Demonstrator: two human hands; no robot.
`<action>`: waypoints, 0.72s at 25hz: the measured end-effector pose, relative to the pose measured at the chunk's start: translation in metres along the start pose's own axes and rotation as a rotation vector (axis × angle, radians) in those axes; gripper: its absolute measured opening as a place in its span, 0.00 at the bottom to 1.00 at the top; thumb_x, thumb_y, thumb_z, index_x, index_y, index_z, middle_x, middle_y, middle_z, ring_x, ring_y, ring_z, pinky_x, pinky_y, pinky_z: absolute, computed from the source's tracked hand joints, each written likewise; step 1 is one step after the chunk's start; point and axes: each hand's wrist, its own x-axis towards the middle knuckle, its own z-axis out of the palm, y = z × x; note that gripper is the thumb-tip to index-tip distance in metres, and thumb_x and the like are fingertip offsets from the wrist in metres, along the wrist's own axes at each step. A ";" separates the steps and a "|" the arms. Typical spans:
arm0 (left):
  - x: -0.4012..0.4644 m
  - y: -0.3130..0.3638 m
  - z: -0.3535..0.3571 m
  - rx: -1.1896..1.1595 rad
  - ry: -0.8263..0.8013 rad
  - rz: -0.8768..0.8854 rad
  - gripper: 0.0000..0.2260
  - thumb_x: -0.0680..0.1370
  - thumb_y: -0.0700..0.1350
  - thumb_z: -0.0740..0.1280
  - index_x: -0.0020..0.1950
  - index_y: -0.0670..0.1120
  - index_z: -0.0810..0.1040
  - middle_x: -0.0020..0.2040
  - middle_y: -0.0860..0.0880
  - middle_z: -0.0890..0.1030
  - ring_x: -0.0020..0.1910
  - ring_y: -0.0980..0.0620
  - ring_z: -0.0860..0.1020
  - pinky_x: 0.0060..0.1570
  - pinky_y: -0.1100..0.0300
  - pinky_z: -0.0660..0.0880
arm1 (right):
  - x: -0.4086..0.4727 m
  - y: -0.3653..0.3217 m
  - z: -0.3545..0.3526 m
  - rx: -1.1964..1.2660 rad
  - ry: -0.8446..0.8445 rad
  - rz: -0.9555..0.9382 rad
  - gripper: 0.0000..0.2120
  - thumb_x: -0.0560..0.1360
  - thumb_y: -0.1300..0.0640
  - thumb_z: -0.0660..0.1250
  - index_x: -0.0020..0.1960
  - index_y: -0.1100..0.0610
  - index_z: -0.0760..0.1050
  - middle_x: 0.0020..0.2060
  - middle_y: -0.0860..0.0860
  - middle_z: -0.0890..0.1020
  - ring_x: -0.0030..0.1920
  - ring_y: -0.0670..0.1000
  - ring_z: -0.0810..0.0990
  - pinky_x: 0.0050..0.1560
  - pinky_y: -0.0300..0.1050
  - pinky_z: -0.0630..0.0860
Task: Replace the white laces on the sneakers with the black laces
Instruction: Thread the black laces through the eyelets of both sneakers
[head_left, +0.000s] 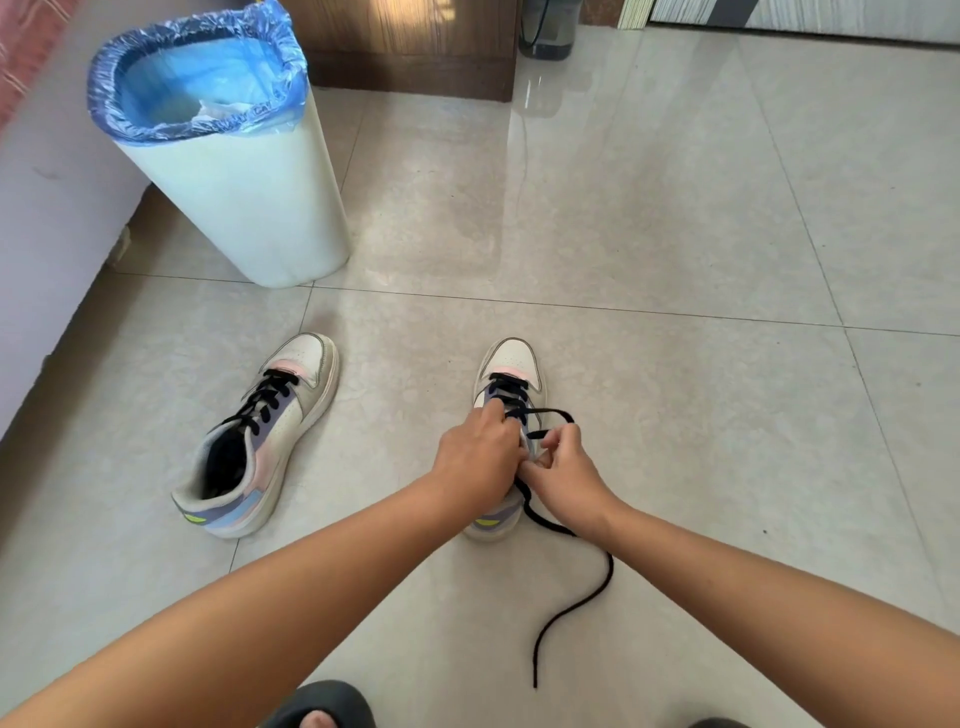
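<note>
Here, the right-hand sneaker (511, 384) is stood near the middle of the tiled floor (675, 260), its toe pointed away from the person and its long axis run straight out from the body, so that the upper eyelets lie directly under both hands. The left hand (480, 452) is curled over the tongue and collar, probably gripping the shoe, though its fingertips are hidden. The right hand (563, 467) is pinched on the black lace (550, 415), which is looped out just beyond it toward the shoe's right side; the loose tail is trailed back across the floor toward the person. The eyelets under the hands cannot be made out. The other sneaker (265, 441), already laced in black, is set well apart to the left, near the lined bin (228, 171). No white laces are seen.
</note>
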 end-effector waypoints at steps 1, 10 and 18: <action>0.004 -0.002 0.001 0.025 -0.008 -0.003 0.14 0.81 0.51 0.57 0.56 0.42 0.74 0.58 0.45 0.69 0.60 0.47 0.69 0.42 0.55 0.67 | 0.002 -0.003 0.001 -0.023 0.031 -0.020 0.15 0.74 0.56 0.67 0.48 0.55 0.60 0.33 0.47 0.69 0.31 0.45 0.66 0.30 0.35 0.65; -0.046 -0.038 -0.015 -0.032 -0.155 0.150 0.11 0.81 0.49 0.56 0.50 0.44 0.74 0.51 0.49 0.70 0.49 0.47 0.75 0.41 0.55 0.68 | 0.000 -0.003 0.012 -0.121 0.248 0.006 0.12 0.73 0.57 0.65 0.42 0.54 0.60 0.33 0.47 0.69 0.30 0.44 0.67 0.26 0.38 0.61; -0.087 -0.080 -0.016 0.183 -0.690 0.098 0.11 0.78 0.50 0.60 0.47 0.46 0.78 0.45 0.50 0.76 0.39 0.52 0.71 0.35 0.62 0.65 | -0.002 0.000 0.010 -0.265 0.113 -0.067 0.11 0.74 0.56 0.62 0.41 0.54 0.59 0.32 0.48 0.70 0.29 0.48 0.67 0.28 0.41 0.62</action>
